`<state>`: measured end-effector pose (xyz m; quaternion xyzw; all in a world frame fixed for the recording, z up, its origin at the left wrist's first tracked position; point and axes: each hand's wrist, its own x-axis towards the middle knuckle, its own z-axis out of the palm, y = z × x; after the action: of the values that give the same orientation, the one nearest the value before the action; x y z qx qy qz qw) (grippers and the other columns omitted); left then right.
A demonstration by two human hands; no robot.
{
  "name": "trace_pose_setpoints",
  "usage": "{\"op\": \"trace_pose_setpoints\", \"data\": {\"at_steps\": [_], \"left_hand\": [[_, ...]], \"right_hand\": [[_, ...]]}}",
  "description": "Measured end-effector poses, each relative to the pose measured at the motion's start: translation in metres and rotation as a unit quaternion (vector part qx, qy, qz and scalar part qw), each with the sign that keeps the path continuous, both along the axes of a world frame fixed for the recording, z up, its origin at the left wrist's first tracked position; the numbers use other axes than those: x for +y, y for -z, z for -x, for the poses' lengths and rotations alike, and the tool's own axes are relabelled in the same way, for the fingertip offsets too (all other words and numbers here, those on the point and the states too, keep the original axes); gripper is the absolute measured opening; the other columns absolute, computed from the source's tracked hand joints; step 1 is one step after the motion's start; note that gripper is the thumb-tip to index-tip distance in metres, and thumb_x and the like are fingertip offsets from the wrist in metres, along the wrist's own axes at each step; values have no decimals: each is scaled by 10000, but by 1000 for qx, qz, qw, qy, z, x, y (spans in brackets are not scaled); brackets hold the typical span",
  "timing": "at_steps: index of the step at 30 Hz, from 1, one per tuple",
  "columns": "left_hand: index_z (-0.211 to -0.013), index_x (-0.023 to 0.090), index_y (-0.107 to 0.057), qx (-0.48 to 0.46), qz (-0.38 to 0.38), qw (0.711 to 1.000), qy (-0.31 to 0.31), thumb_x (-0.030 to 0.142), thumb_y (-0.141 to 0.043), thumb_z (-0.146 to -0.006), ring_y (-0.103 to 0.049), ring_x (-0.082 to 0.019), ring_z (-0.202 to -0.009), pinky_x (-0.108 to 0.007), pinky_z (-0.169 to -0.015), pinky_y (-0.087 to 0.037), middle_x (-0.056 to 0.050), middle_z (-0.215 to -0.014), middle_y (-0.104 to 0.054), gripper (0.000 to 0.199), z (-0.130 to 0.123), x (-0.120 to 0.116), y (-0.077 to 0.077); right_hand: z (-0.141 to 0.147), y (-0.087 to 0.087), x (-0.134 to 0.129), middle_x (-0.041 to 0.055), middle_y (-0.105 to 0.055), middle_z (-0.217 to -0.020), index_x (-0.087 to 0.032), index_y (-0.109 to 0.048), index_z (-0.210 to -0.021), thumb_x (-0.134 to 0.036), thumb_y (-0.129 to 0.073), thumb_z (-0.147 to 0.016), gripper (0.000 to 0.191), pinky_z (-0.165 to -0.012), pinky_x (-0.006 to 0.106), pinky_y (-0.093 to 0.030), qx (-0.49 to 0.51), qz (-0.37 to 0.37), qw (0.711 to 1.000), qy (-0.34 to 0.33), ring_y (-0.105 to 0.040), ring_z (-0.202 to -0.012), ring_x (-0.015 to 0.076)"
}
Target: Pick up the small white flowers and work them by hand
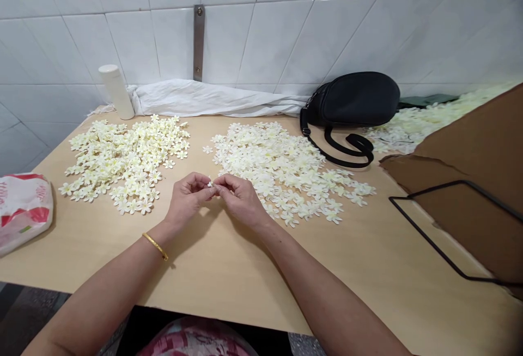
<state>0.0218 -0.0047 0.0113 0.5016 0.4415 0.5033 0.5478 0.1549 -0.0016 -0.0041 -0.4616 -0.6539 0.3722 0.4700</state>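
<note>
My left hand (188, 197) and my right hand (240, 198) meet over the middle of the table, fingertips pinched together. Between them shows a small white flower (210, 183), mostly covered by the fingers, so which hand bears more of it is hard to see. To the left lies a loose pile of cream-white flowers (126, 154) with yellowish centres. Just beyond and beside my right hand spreads a second, flatter pile of white flowers (273, 160). One single flower (207, 149) lies at that pile's left edge.
A black bag (359, 100) with its strap rests at the back right. Beside it are more flowers (433, 121), a brown cardboard box (469, 170) and a black wire frame (433, 247). A white bottle (117, 91), white cloth (216, 100) and red-white plastic packet (25, 211) lie around the table.
</note>
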Motion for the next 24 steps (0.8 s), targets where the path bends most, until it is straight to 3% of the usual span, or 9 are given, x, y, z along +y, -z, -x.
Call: {"op": "trace_pose_setpoints", "data": {"at_steps": [5,11,19,24], "left_hand": [[-701,136,-600,-39,8,999,28,175,-697,-580,-586,-117,-610,-259,-626,-446,-7,-629,-623,160,0,2,4],[-675,137,-604,-17,7,1000,0,209,-705,-587,-547,-96,-561,-250,-588,-428,-3,-601,-604,152,3,5,9],[-759,163,-578,-52,53,997,-12,163,-712,-538,-564,-106,-553,-253,-578,-434,15,-610,-594,259,3,7,11],[-599,135,-566,-35,44,998,9,182,-679,-577,-527,-90,-520,-243,-564,-414,-4,-548,-579,124,1,5,7]], "right_hand": [[-3,4,5,-22,-562,-604,-168,-576,-638,-263,-547,-714,125,-598,240,-403,118,78,990,-28,-507,-595,100],[-3,4,9,-27,-566,-553,-161,-601,-618,-334,-674,-587,190,-575,241,-402,235,182,954,-35,-504,-534,87],[-1,0,6,-19,-583,-550,-159,-611,-594,-369,-721,-532,245,-585,245,-399,244,206,946,-63,-510,-541,88],[-1,3,8,-23,-567,-549,-163,-589,-596,-375,-724,-523,262,-592,250,-401,235,223,944,-58,-497,-547,91]]}}
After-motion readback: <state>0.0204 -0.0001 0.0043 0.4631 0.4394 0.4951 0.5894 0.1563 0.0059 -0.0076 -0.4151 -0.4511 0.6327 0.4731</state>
